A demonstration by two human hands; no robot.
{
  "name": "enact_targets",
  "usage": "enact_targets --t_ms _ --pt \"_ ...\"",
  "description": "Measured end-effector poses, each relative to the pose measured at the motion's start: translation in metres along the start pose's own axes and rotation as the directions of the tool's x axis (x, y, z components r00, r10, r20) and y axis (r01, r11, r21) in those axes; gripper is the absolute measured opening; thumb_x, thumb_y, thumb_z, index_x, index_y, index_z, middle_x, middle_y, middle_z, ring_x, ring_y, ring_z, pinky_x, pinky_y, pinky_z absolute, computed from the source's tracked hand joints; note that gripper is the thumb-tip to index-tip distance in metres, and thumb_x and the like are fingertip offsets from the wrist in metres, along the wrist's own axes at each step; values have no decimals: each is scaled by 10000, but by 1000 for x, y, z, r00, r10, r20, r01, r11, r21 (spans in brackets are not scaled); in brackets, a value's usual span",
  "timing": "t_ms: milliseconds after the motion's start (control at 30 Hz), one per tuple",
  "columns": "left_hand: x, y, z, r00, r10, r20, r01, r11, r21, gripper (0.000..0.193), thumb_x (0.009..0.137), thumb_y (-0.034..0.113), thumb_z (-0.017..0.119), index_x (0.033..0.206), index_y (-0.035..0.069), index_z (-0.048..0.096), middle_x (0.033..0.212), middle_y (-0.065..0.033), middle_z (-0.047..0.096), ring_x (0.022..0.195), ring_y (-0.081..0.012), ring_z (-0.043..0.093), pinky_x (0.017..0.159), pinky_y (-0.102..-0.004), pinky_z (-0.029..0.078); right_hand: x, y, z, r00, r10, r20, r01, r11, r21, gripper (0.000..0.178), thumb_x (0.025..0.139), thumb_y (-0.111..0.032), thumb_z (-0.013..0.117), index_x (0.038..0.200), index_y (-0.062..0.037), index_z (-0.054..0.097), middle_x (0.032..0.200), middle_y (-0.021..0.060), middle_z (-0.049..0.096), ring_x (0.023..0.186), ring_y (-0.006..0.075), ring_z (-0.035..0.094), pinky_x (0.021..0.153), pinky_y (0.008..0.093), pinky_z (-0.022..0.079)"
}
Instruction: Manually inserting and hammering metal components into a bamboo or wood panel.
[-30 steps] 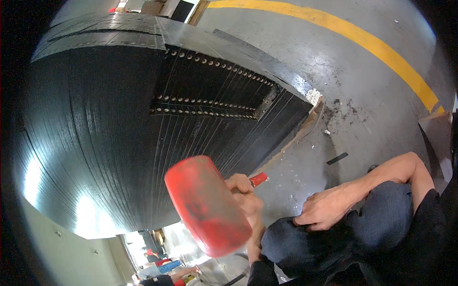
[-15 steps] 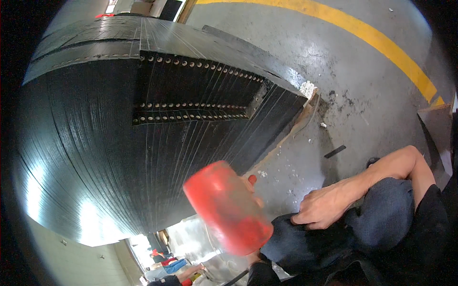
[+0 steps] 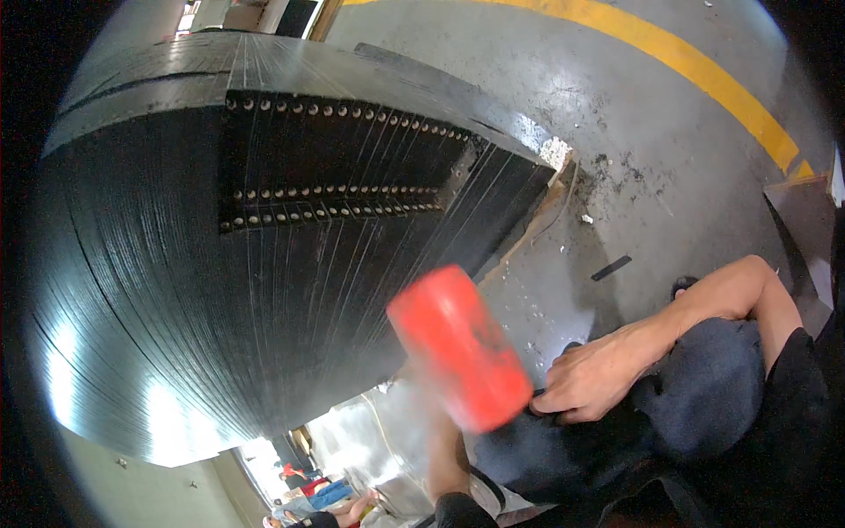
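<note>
A red mallet (image 3: 462,348) with a thick cylindrical head, blurred by motion, hangs in front of my body. My left hand (image 3: 440,427) is wrapped round its handle, mostly hidden behind the head. Just beyond stands a large black ribbed block (image 3: 264,326) with a shiny curved-looking face. Set into it is a rectangular recess (image 3: 339,154), lined with rows of small round holes or studs. On my dark-trousered leg rests my right hand (image 3: 585,383), its fingers curled in and nothing visible in them.
A yellow line (image 3: 687,66) crosses the grey floor. White crumbs and a short black strip (image 3: 612,268) lie beside the block's wood-edged base. A brown panel (image 3: 805,224) stands at the far right. Another person's arm (image 3: 352,510) shows at the lower left, near plastic sheeting (image 3: 352,440).
The mallet has moved right and slightly up, and more of my left forearm shows. My right hand has stayed on my leg. The block sits slightly further left in view.
</note>
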State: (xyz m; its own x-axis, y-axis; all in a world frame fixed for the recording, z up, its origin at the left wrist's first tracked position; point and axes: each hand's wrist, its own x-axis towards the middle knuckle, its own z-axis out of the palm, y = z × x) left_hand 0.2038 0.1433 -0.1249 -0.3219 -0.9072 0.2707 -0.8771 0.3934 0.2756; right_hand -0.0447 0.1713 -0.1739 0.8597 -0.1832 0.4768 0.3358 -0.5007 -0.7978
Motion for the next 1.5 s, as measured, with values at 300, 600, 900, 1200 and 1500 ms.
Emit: enact_targets --t_ms 300,600,900,1200,1500 --pt "-7 -41 -2 942 336 5 -309 861 403 288 784 195 637 1021 41 581 865 -123 617 747 -297 651 650 -392 533 13 -15 -24 976 125 180 -140 987 78 261 827 -184 565 944 47 533 894 266 606 911 429 586 807 507 468" --pt "24 -40 -42 956 118 267 -168 971 171 429 696 239 741 1019 7 578 830 -152 660 723 -361 659 639 -453 519 11 4 -6 999 -34 -5 35 992 122 254 888 -221 556 959 15 494 805 236 592 828 427 586 738 515 467" --pt "47 6 -45 785 -52 618 -226 904 364 219 754 268 702 850 77 658 746 -161 656 659 -363 647 568 -425 514 4 12 -14 991 -6 133 -32 959 283 284 892 -230 531 956 47 537 836 262 602 883 438 586 807 507 461" --pt "49 12 -53 804 103 586 -316 908 275 380 780 288 698 1044 32 602 928 -177 667 760 -351 688 614 -369 545 0 17 -29 992 -81 97 41 934 356 282 919 -214 494 926 66 521 727 273 602 776 459 601 721 521 481" --pt "48 32 -44 804 -266 532 59 925 375 193 780 156 612 932 37 618 808 -172 644 736 -377 642 638 -446 514 -4 13 -41 981 -159 113 100 907 409 295 916 -209 492 902 85 508 700 291 587 742 463 597 675 530 474"
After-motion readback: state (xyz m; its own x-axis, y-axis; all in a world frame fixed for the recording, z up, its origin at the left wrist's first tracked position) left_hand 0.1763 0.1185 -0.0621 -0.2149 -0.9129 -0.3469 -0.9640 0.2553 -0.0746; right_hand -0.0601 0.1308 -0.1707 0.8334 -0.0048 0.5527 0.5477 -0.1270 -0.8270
